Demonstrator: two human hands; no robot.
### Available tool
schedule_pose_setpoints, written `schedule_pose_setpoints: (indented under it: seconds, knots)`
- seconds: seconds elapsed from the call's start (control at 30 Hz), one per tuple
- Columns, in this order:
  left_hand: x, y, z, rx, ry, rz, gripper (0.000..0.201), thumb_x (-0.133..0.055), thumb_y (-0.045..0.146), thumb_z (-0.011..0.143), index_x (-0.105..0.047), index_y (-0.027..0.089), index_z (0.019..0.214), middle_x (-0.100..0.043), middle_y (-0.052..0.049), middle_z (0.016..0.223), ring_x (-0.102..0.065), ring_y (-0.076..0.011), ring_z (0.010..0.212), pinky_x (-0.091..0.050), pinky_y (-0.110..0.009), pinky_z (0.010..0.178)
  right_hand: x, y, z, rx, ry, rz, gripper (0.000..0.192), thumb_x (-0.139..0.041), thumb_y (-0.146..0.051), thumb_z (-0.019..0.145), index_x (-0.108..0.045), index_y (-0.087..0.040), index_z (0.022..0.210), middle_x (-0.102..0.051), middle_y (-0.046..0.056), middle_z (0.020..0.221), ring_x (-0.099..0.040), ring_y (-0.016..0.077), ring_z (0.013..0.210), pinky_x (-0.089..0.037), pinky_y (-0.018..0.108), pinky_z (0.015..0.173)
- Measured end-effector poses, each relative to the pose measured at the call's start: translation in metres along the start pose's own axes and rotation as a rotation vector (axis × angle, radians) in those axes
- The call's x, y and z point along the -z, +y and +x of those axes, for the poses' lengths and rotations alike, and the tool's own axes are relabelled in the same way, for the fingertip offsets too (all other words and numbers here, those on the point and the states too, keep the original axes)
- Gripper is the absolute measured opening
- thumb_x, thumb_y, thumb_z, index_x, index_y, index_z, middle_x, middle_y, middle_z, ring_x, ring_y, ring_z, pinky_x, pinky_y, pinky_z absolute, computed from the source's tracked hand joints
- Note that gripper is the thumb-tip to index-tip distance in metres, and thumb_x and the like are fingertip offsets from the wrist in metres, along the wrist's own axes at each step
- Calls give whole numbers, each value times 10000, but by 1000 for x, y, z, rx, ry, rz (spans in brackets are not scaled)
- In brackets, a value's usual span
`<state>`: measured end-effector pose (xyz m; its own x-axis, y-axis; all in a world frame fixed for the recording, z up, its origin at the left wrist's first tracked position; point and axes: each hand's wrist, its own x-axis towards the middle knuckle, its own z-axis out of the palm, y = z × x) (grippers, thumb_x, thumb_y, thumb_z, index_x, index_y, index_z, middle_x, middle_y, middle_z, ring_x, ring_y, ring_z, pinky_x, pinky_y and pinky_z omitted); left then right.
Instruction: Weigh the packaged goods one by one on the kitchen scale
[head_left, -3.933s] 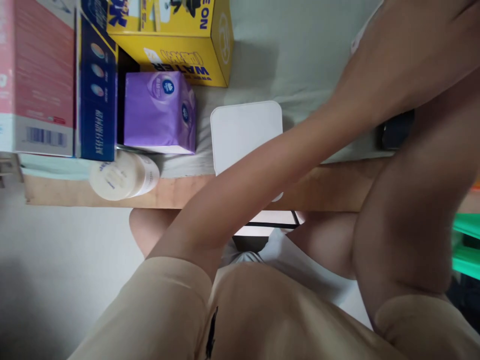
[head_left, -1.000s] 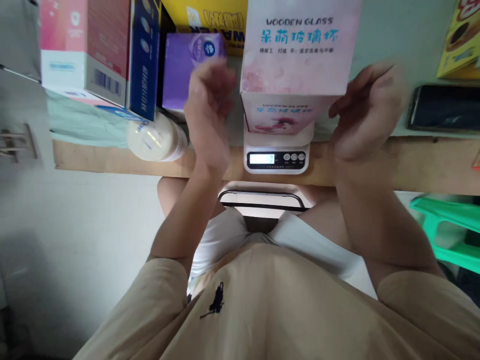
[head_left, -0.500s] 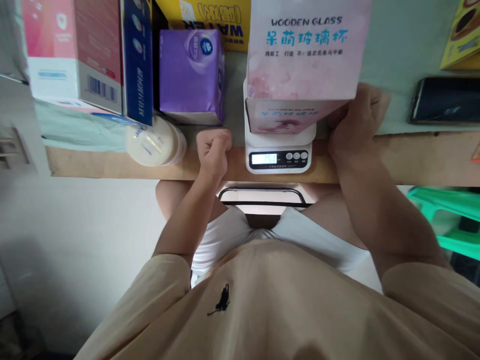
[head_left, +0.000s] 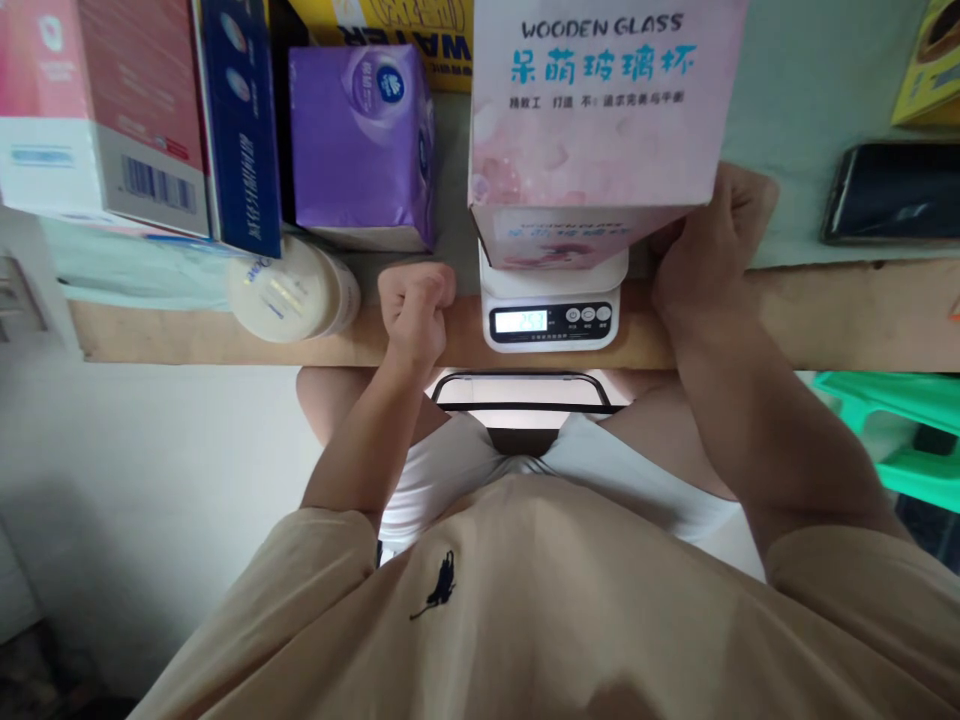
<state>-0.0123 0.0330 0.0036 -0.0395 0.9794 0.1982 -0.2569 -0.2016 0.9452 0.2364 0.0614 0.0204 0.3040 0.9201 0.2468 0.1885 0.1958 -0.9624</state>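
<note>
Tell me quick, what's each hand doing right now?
Left hand: closed in a fist, holding nothing, resting on the table edge beside the scale.
Right hand: curled shut against the pink box; grip cannot be told.

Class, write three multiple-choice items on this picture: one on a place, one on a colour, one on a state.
1. Where does the pink box stand?
A on the scale
B on the phone
C on the floor

2. What colour is the tissue pack?
A green
B purple
C black

3. How is the left hand held?
A flat
B closed in a fist
C pointing

Answers:
1 A, the box sits on the white scale.
2 B, its wrapper is purple.
3 B, its fingers are curled in.
</note>
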Motion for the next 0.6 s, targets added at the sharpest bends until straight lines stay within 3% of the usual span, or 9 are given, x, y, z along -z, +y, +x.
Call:
schedule_pose_setpoints:
  seconds: [0.2, 0.4, 0.6]
  knots:
    - [-1, 7, 0, -7, 6, -16, 815, -746, 582, 806, -111, 189, 481, -37, 69, 492, -73, -29, 438, -86, -293, 460, -1, 0, 0, 4, 53, 18, 426, -376, -162, 920, -223, -215, 526, -164, -70, 480, -159, 29, 440, -107, 224, 484]
    - [0, 7, -2, 0, 38, 22, 840, -754, 622, 781, -93, 196, 486, -32, 77, 495, -67, -31, 448, -96, -292, 455, 1, -8, -2, 39, 92, -18, 454, -420, -252, 932, -109, -212, 604, -158, -78, 503, -205, 1, 445, -153, 178, 493]
    - [0, 0, 0, -45, -4, 4, 811, -724, 556, 838, -97, 183, 483, -42, 69, 480, -71, -30, 432, -92, -287, 454, -2, -7, 1, 80, 71, -6, 431, -358, -107, 913, -228, -201, 513, -173, -63, 472, -202, 21, 432, -128, 212, 475]
